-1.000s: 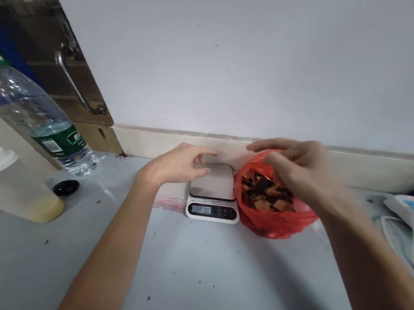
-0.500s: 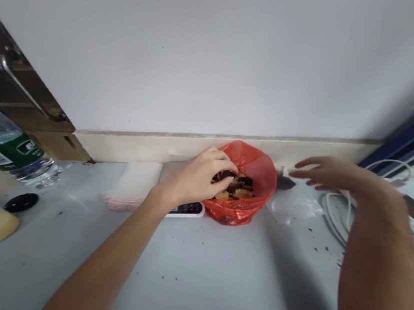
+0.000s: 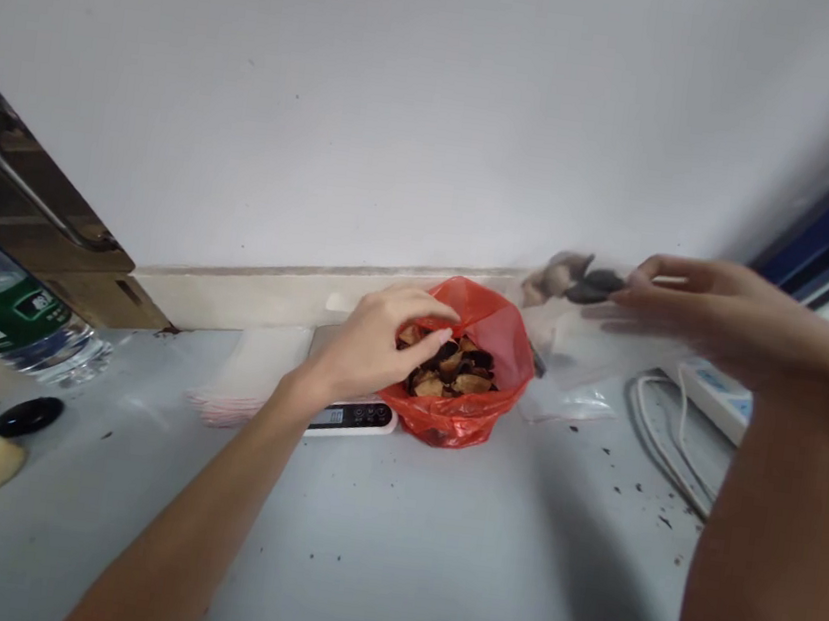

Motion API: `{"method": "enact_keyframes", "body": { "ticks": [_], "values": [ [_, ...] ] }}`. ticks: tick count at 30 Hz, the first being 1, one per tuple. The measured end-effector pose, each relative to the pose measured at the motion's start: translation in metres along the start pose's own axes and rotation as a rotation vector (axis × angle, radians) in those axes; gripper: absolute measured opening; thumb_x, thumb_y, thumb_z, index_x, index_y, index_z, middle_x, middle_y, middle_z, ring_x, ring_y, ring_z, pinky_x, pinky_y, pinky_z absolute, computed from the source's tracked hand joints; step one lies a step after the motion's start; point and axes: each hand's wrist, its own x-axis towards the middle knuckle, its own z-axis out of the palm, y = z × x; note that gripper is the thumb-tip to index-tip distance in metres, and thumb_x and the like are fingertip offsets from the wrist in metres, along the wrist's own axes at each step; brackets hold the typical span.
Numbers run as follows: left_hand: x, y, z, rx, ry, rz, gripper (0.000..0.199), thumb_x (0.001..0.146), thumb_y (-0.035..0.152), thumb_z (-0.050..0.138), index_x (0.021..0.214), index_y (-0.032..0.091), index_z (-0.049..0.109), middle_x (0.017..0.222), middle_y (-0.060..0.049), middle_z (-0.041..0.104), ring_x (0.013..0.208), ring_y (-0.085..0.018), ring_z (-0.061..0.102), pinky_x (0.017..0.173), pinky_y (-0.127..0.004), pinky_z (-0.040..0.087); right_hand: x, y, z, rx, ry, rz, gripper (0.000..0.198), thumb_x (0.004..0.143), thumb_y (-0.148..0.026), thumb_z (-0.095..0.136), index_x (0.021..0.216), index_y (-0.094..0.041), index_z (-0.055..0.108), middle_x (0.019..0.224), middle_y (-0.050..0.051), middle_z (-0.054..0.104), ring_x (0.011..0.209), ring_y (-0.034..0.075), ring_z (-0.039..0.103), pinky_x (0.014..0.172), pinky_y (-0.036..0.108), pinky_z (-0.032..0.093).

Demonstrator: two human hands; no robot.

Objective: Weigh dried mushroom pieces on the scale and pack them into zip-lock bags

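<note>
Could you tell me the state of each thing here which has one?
Red plastic bag: open, brown dried pieces inside
Digital scale: on, partly hidden by left hand
Stack of clear bags: flat
Clear plastic bag: held up by right hand, blurred
Water bottle: partly filled, top out of view
White cable: looped

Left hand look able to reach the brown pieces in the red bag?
Likely yes: the red bag is open, the left hand is at its rim, and the brown pieces lie exposed.
</note>
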Motion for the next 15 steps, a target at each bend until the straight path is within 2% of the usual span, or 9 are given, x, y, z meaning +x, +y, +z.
{"method": "enact_keyframes", "body": {
  "ticks": [2, 4, 6, 8, 10, 11, 13, 15],
  "values": [
    [0.002, -0.002, -0.003, -0.133, 0.09, -0.059, 0.028, 0.097, 0.032, 0.06, 0.116, 0.019, 0.076, 0.123, -0.008, 0.078, 0.113, -0.023, 0.071, 0.098, -0.035, 0.056, -0.007, -0.021, 0.001, 0.174, 0.036, 0.104, 0.021, 0.085, -0.011, 0.068, 0.072, -0.021, 0.056, 0.073, 0.005, 0.072, 0.075, 0.017, 0.074, 0.077, 0.034, 0.055],
    [0.003, -0.003, -0.006, -0.288, 0.157, -0.136, 0.037, 0.1, 0.037, 0.058, 0.127, 0.016, 0.071, 0.128, -0.011, 0.076, 0.116, -0.023, 0.07, 0.1, -0.034, 0.056, -0.012, -0.035, 0.004, 0.253, 0.003, 0.113, 0.018, 0.084, -0.009, 0.065, 0.076, -0.022, 0.056, 0.064, 0.002, 0.069, 0.065, 0.015, 0.071, 0.067, 0.031, 0.051],
    [0.003, -0.004, -0.01, -0.449, 0.178, -0.215, 0.044, 0.104, 0.041, 0.053, 0.136, 0.014, 0.066, 0.128, -0.013, 0.075, 0.115, -0.023, 0.071, 0.101, -0.035, 0.055, -0.014, -0.042, 0.011, 0.244, -0.173, 0.003, 0.011, 0.08, -0.016, 0.068, 0.081, -0.022, 0.059, 0.06, 0.001, 0.07, 0.057, 0.014, 0.066, 0.059, 0.029, 0.046],
    [0.003, -0.003, -0.013, -0.581, 0.129, -0.272, 0.049, 0.105, 0.047, 0.05, 0.14, 0.014, 0.062, 0.124, -0.013, 0.076, 0.114, -0.024, 0.072, 0.099, -0.035, 0.056, -0.013, -0.044, 0.02, 0.189, -0.43, -0.147, 0.012, 0.076, -0.025, 0.072, 0.084, -0.021, 0.064, 0.061, 0.002, 0.071, 0.057, 0.013, 0.064, 0.057, 0.027, 0.043],
    [0.001, -0.002, -0.017, -0.625, 0.037, -0.302, 0.053, 0.1, 0.051, 0.061, 0.14, 0.017, 0.063, 0.111, -0.01, 0.079, 0.108, -0.024, 0.074, 0.093, -0.033, 0.057, -0.009, -0.045, 0.032, 0.151, -0.639, -0.221, 0.021, 0.072, -0.034, 0.077, 0.084, -0.021, 0.065, 0.065, 0.002, 0.073, 0.062, 0.015, 0.066, 0.058, 0.027, 0.046],
    [0.0, -0.002, -0.019, -0.62, 0.011, -0.312, 0.054, 0.094, 0.05, 0.069, 0.137, 0.018, 0.065, 0.103, -0.008, 0.079, 0.103, -0.024, 0.074, 0.089, -0.032, 0.057, -0.007, -0.046, 0.039, 0.141, -0.701, -0.225, 0.026, 0.07, -0.038, 0.08, 0.085, -0.021, 0.066, 0.069, 0.003, 0.074, 0.066, 0.017, 0.068, 0.06, 0.028, 0.049],
    [-0.002, -0.004, -0.026, -0.604, 0.026, -0.334, 0.053, 0.083, 0.046, 0.081, 0.128, 0.019, 0.068, 0.087, -0.003, 0.077, 0.092, -0.022, 0.074, 0.082, -0.03, 0.057, -0.002, -0.047, 0.051, 0.123, -0.724, -0.212, 0.03, 0.069, -0.042, 0.083, 0.086, -0.022, 0.069, 0.076, 0.003, 0.076, 0.071, 0.019, 0.07, 0.062, 0.03, 0.052],
    [-0.005, -0.01, -0.034, -0.591, 0.099, -0.362, 0.048, 0.078, 0.041, 0.086, 0.118, 0.019, 0.07, 0.079, 0.0, 0.073, 0.083, -0.019, 0.072, 0.078, -0.027, 0.056, 0.001, -0.045, 0.061, 0.056, -0.682, -0.206, 0.029, 0.069, -0.046, 0.084, 0.078, -0.021, 0.072, 0.072, 0.002, 0.072, 0.066, 0.018, 0.067, 0.058, 0.029, 0.049]
  ]
}}
